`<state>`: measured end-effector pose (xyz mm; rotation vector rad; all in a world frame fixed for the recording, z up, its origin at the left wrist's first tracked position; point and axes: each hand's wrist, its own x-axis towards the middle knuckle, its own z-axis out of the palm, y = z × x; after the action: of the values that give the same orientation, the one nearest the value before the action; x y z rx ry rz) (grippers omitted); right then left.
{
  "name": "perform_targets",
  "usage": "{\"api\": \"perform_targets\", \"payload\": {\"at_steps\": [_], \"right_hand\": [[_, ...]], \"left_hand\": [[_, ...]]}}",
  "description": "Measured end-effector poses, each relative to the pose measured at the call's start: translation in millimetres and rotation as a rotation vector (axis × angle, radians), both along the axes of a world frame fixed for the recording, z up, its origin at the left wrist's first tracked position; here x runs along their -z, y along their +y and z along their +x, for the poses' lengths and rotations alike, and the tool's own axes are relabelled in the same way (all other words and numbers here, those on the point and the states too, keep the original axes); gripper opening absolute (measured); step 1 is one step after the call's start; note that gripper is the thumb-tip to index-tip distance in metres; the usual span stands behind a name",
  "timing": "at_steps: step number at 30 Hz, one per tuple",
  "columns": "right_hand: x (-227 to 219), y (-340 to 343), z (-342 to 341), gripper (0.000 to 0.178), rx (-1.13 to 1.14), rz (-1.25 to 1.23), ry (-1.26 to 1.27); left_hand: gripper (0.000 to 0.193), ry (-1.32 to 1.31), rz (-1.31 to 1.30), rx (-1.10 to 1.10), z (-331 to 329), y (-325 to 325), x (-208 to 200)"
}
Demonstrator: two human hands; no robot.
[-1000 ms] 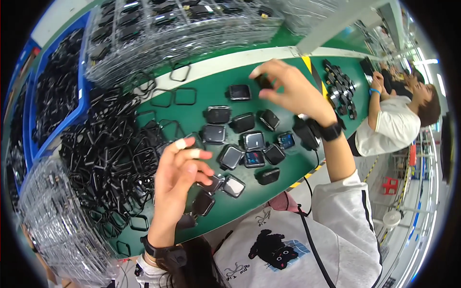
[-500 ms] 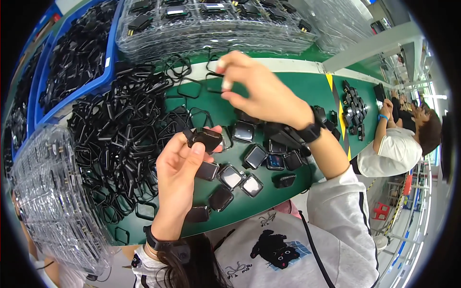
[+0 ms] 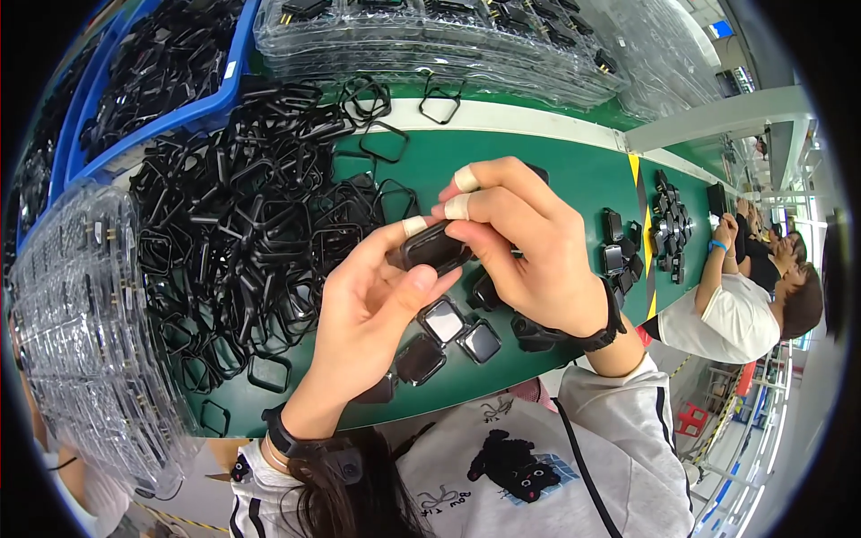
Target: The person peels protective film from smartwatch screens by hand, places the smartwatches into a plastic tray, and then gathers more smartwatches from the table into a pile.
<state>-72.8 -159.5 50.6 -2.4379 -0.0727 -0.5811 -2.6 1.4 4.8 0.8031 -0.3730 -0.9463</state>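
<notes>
While both the left hand (image 3: 372, 309) and right hand (image 3: 529, 255) pinch the watch case (image 3: 433, 247), taped fingertips (image 3: 464, 206) could slip, dropping it onto the desk (image 3: 538, 170).

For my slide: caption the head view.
Both hands, left hand and right hand, hold a black case over a green table beside black frames.

Left of the fingers (image 3: 414, 226), a dense heap of black frames (image 3: 242, 233) blocks the green mat (image 3: 556, 170). Below them, square watch bodies (image 3: 448, 332) crowd the near edge. Beyond the fingertips a bare strip of mat lies open up to the stacked clear trays (image 3: 430, 36).
</notes>
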Motion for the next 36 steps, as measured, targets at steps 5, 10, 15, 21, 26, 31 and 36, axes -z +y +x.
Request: {"api": "perform_targets", "payload": {"at_steps": [5,10,15,21,26,31,36], "right_hand": [[3,3,6,0.015,-0.032,0.106,0.022],[11,9,20,0.016,-0.057,0.073,-0.087],[12,11,30,0.017,-0.078,0.33,0.059],[7,8,37,0.019,-0.151,0.405,0.181],[16,3,34,0.021,-0.021,0.315,0.104],[18,1,9,0.037,-0.256,-0.183,0.302],[36,-10,6,0.022,-0.283,0.121,0.267]], "left_hand": [[0.042,0.018,0.044,0.011,3,4,-4],[0.042,0.002,0.013,-0.057,13,7,-5],[0.04,-0.027,0.028,-0.099,18,11,-6],[0.039,-0.119,0.066,-0.156,23,13,-11],[0.044,-0.176,0.031,-0.321,28,13,-15],[0.038,-0.282,0.017,-0.478,34,17,-7],[0.05,-0.211,0.074,-0.419,27,12,-10]]}}
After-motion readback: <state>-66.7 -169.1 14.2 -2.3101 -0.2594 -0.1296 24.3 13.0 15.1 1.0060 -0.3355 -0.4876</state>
